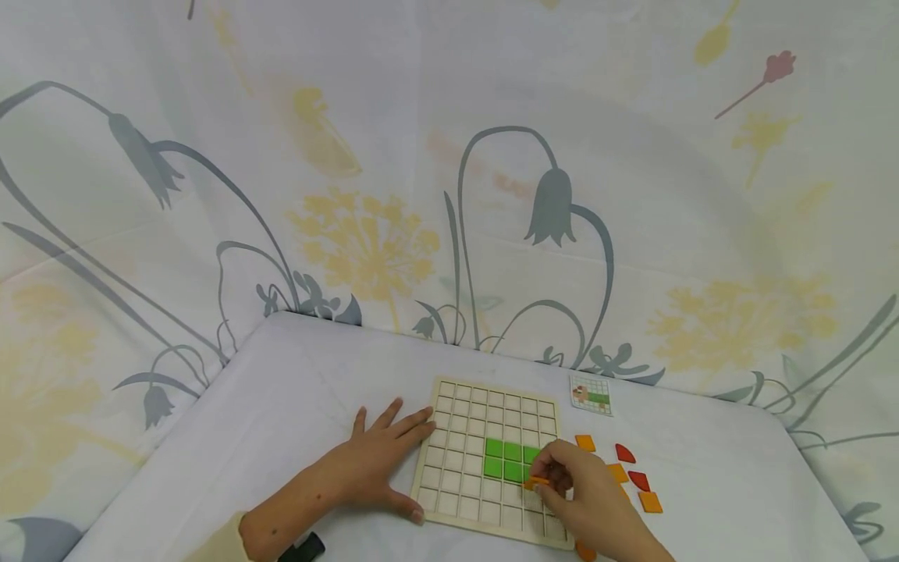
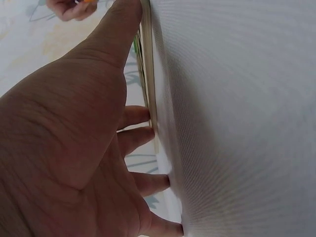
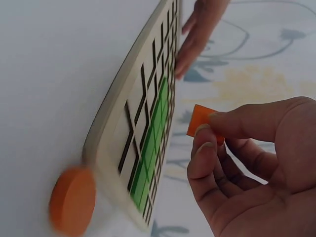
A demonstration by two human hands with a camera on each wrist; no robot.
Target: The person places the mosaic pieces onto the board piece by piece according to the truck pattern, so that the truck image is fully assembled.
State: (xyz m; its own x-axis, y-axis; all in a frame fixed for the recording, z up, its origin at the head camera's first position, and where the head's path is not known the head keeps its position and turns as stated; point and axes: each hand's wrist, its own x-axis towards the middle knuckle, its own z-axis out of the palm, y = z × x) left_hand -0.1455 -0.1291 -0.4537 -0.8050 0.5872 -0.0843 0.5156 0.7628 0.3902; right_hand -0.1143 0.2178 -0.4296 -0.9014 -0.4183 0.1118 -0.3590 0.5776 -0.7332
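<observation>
A pale wooden grid board [image 1: 456,460] lies on the white table, with several green square tiles [image 1: 503,460] set in its cells right of the middle. My left hand [image 1: 372,460] is spread along the board's left side, its fingers straight and the thumb and fingertips touching the edge. Over the right part of the grid, my right hand [image 1: 590,492] pinches an orange tile [image 3: 201,120] between thumb and fingers. In the right wrist view that tile is held apart from the board, and the hand hides some cells in the head view.
Right of the board lie loose orange square tiles [image 1: 651,502] and red quarter-round tiles [image 1: 624,453]. A round orange piece [image 3: 72,201] sits by the near right corner. Behind is a small picture card [image 1: 591,395]. A dark object [image 1: 303,549] shows near the left forearm.
</observation>
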